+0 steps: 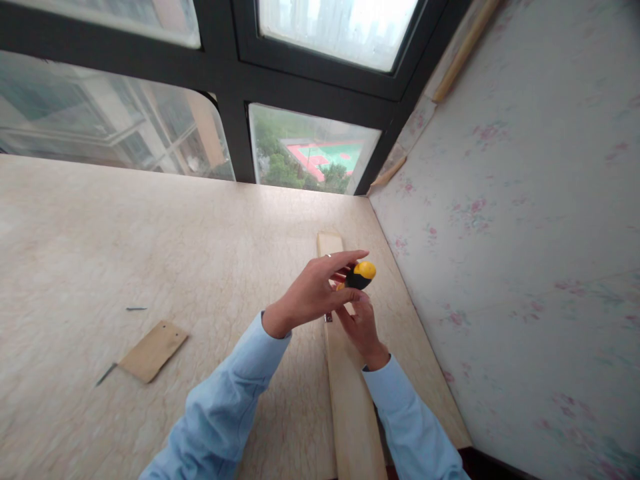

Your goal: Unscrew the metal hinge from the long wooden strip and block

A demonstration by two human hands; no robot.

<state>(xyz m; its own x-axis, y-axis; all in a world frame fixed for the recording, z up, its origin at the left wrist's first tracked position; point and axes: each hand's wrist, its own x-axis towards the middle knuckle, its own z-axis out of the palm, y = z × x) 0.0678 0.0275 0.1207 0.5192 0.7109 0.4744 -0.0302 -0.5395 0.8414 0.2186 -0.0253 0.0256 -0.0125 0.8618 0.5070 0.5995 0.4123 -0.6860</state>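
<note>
Windowsill (210,227) carries our board (353,407), lying along the right edge toward the far right corner. Our left hand (313,287) holds the screwdriver (364,272) above it; our right hand sits just below, narrowed (363,330) — on what, we cannot tell. We're probably screwing down the small metal piece (329,318) — next calls for steady, aligned turning.

On the ledge (200,240), a board (355,413) is laid before the window (225,100) and left of the wall (525,233), a screwdriver (362,275) is held above it in the left hand (315,287), beside the right hand (361,327), and, well left, a panel (154,352) is set with one rod (136,309) behind and another rod (106,375) at its left corner.
</note>
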